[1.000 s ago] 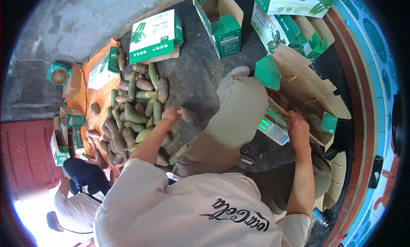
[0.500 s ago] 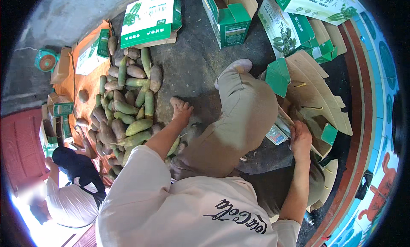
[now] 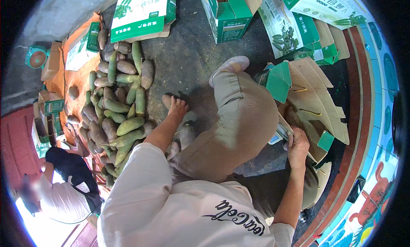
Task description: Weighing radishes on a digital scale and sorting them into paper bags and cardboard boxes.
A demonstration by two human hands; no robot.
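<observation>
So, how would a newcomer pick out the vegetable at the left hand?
Find the big vegetable heap. Right of it is the left hand. The vegetable at it shows a rounded brown end and, unlike the heaped ones, is set apart by dark floor.

Looks like a rough packing room, going by the big heap of vegetables (image 3: 116, 105) on the bare dark floor (image 3: 183, 27), the orange sheet (image 3: 83, 87) along the heap's left side, a printed carton (image 3: 143, 10) just beyond it, open cartons (image 3: 314, 93) to its right, and another person (image 3: 70, 174) at its near left.
</observation>
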